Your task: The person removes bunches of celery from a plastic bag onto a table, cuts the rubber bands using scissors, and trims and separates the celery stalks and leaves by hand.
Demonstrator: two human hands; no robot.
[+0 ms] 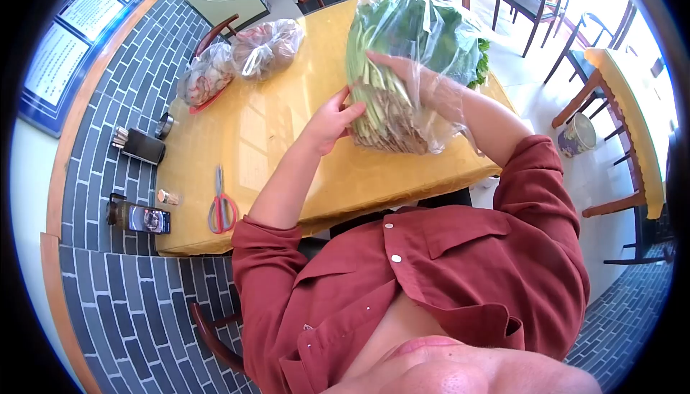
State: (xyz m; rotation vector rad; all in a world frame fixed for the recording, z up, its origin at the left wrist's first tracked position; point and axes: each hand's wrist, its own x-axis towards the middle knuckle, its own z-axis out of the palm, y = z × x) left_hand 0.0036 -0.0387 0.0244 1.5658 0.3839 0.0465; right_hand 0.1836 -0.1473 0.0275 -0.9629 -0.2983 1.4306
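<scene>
A bundle of leafy greens (pixel 370 81) with long pale stalks and brownish root ends lies in a clear plastic bag (pixel 449 117) on the table. The dark leaves point away from me and the roots toward me. My left hand (pixel 334 119) closes on the bundle's left side, its thumb over the stalks and its other fingers partly hidden. My right hand (pixel 411 76) reaches across the stalks from the right with its fingers stretched out. Clear plastic covers part of that hand and wrist.
On the yellow-covered table (pixel 287 150) lie red-handled scissors (pixel 223 211). Two filled plastic bags (pixel 266 48) stand at the far left. Along the brick wall are a dark chopstick holder (pixel 144 147), a toothpick jar (pixel 167 197) and a phone (pixel 149 219). Chairs (pixel 532 10) stand beyond.
</scene>
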